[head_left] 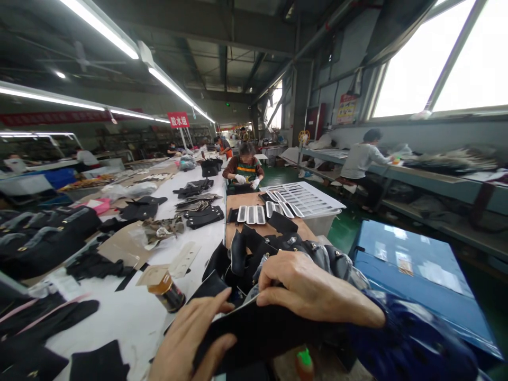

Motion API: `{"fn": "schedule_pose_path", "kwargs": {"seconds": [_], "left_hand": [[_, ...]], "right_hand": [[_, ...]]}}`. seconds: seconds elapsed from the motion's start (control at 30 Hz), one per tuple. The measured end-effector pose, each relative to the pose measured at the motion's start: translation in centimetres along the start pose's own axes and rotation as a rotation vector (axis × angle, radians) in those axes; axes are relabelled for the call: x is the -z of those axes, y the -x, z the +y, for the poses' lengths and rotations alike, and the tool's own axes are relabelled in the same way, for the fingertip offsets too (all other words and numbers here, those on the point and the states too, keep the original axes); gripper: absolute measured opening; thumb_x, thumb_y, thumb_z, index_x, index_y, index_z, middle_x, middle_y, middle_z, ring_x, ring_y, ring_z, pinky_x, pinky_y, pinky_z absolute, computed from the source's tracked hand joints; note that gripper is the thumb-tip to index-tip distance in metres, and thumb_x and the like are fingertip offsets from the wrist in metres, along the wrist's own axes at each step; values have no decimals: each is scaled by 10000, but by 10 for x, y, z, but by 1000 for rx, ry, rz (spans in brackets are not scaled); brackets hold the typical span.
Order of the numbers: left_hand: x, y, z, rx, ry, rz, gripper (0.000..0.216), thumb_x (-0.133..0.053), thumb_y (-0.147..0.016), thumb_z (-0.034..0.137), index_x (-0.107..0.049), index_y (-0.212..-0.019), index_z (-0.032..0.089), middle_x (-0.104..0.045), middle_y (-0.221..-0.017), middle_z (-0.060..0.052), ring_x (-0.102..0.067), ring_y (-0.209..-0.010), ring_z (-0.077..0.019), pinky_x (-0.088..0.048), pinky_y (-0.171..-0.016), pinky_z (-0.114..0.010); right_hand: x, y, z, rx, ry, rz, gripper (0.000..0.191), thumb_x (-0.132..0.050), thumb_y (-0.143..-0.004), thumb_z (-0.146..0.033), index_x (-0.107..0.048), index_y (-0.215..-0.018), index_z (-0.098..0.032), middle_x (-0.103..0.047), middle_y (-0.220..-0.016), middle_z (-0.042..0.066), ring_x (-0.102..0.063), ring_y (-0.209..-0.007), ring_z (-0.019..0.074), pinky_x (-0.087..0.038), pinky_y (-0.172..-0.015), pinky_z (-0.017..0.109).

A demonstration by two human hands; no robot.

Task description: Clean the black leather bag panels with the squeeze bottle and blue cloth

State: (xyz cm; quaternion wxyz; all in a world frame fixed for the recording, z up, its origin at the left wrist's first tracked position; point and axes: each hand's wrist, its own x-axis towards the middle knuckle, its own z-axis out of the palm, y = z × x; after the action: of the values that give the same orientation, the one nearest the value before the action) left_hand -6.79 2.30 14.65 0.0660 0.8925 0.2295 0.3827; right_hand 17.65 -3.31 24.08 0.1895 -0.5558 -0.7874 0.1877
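While my right hand (pixel 296 283) pinches the pale upper edge of a black panel (pixel 265 330), thumb and curled fingers closed on it, my left hand (pixel 190 336) spans the panel's left end with thumb and fingers parted; whether they touch it, I cannot tell. The panel sits low in front of me, tilted across both hands. Crowding the space just beyond is a heap of black pieces (pixel 238 256) with metal fittings, close against my right knuckles. A dark-labelled jar (pixel 170 295) stands beside my left hand on the white table (pixel 137 323), and a green-tipped bottle (pixel 305 362) shows below the panel, partly cut off. Farther out, white frames (pixel 251 214) line a brown board (pixel 238 200) near a white slotted tray (pixel 307 198), where a co-worker in white gloves (pixel 241 179) sits facing me. Stacked black cutouts (pixel 205 217) lie along the table to the left; a glossy blue box (pixel 408 264) fills the right, beyond my blue sleeve (pixel 408 338).
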Motion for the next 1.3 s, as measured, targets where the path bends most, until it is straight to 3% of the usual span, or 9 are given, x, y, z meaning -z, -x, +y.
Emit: {"fn": "schedule_pose_path", "kwargs": {"seconds": [0.1, 0.23, 0.37, 0.67, 0.8, 1.03, 1.13, 1.2, 1.3], "left_hand": [[-20, -10, 16, -52, -40, 73, 277, -597, -918, 331, -577, -1179, 240, -723, -897, 0, -707, -779, -107, -542, -694, -140], [-39, -13, 16, 3, -51, 131, 21, -562, -935, 251, -575, -946, 237, -615, -700, 41, -641, -591, -90, -487, -546, -154], [-44, -8, 8, 0, -207, 243, 49, -553, -940, 261, -578, -964, 227, -655, -764, 20, -669, -659, -111, -507, -619, -185], [-61, -4, 12, 75, -187, 190, 36, -542, -935, 231, -573, -918, 239, -645, -757, 32, -657, -648, -113, -490, -585, -213], [-68, -5, 13, 86, -268, 217, 94, -501, -950, 234, -591, -926, 232, -662, -773, 23, -662, -643, -120, -483, -570, -224], [-49, -10, 2, 171, -350, 314, 266, -448, -981, 342, -652, -864, 217, -711, -761, 0, -688, -624, -132, -511, -564, -222], [-32, -11, -3, 212, -294, 291, 232, -517, -950, 370, -665, -858, 217, -733, -772, 1, -708, -643, -141, -541, -569, -210], [-22, -10, -3, 218, -231, 276, 220, -540, -938, 377, -682, -863, 227, -749, -792, 7, -720, -664, -140, -556, -572, -192], [-12, -7, 1, 188, -149, 219, 210, -559, -928, 376, -721, -903, 246, -776, -864, 14, -743, -759, -149, -583, -650, -179]], "right_hand": [[-7, -3, -4, 75, 73, 22, 160, -651, -904, -288, -695, -829, -153, -711, -818, 6, -623, -793, 126, -418, -761, 260], [-11, 2, -1, 218, 265, 152, 118, -621, -926, -278, -706, -882, -208, -643, -1136, 30, -548, -1071, 182, -385, -936, 337], [-19, 11, 3, 220, 381, 191, 126, -565, -957, -277, -689, -981, -266, -636, -1076, -4, -519, -1007, 167, -390, -865, 326], [-53, 8, 15, 188, 484, 271, 115, -559, -943, -185, -622, -847, -194, -634, -915, 17, -547, -792, 155, -433, -740, 307], [-60, 4, 18, 74, 390, 209, 98, -547, -951, -185, -645, -950, -192, -668, -984, 39, -631, -840, 176, -481, -688, 284], [-43, 21, 24, -137, -180, 248, 433, -769, -800, -264, -574, -1185, -220, -715, -1115, 13, -676, -1024, 164, -513, -927, 295], [-40, 22, 30, -124, -144, 345, 393, -771, -790, -253, -618, -1151, -237, -704, -1028, 6, -664, -942, 170, -524, -856, 308], [-41, 20, 33, -46, -161, 400, 212, -721, -834, -242, -669, -1039, -229, -684, -952, 9, -647, -867, 156, -522, -804, 294], [-42, 15, 32, 19, -257, 548, 92, -676, -860, -261, -663, -793, -200, -646, -1054, 53, -619, -1002, 177, -498, -895, 320]]}}
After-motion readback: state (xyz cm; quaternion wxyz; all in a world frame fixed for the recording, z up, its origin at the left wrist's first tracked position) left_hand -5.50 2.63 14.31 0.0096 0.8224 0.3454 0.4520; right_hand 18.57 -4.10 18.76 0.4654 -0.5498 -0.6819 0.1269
